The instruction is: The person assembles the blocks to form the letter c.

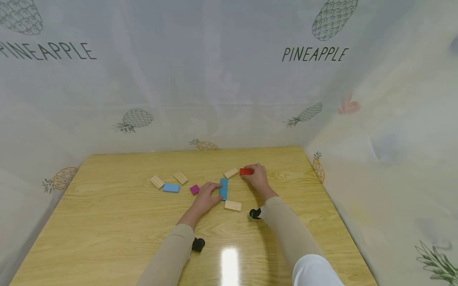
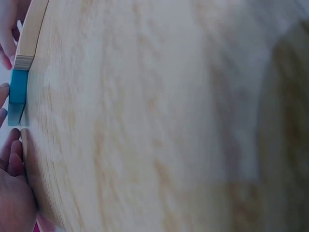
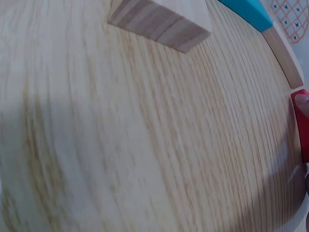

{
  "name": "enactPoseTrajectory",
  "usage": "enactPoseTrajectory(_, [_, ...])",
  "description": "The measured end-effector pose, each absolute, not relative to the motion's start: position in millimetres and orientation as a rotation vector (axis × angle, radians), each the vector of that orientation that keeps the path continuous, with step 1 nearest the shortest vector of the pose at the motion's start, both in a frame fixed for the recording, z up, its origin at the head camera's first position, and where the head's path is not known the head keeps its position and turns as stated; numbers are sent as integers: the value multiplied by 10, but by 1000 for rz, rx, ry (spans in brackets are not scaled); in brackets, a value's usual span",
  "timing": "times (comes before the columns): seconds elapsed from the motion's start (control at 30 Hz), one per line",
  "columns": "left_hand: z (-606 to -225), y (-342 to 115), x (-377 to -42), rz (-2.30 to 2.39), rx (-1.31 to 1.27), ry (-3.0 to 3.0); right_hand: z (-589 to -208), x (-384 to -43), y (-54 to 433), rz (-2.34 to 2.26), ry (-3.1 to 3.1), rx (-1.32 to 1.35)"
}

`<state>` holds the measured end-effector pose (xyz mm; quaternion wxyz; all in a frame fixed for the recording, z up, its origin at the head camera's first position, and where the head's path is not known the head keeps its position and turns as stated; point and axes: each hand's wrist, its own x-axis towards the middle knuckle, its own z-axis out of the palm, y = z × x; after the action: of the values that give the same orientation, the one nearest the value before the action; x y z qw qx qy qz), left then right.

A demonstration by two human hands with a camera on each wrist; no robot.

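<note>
In the head view my left hand [image 1: 204, 198] is at the left side of an upright-running blue block [image 1: 223, 189], thumb and fingers touching it. The same blue block [image 2: 18, 87] shows at the left edge of the left wrist view. My right hand [image 1: 258, 178] pinches a red block [image 1: 245, 171] between thumb and fingers. A plain wooden block [image 1: 231, 173] lies between the blue and red blocks at the back. Another wooden block [image 1: 233, 205] lies by the blue block's near end. In the right wrist view, only fingertips show on the red block [image 3: 300, 125].
To the left lie a magenta cube [image 1: 195, 190], a light blue block [image 1: 171, 188] and two wooden blocks, one [image 1: 157, 182] at its left and one [image 1: 181, 178] behind it. A pineapple-printed curtain [image 1: 214, 79] surrounds the wooden table [image 1: 118, 222].
</note>
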<state>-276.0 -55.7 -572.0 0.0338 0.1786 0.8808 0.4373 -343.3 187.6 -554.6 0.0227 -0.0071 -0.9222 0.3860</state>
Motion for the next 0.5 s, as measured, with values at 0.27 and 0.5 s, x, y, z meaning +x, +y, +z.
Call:
enactPoseTrajectory(0.27, [-5714, -571, -2757, 1343, 542, 2709, -5594, -3450, 1969, 1210, -2842, 66])
enactPoseTrajectory(0.5, [-5705, -570, -2745, 1347, 557, 2705, -5592, -3461, 2010, 1216, -2863, 56])
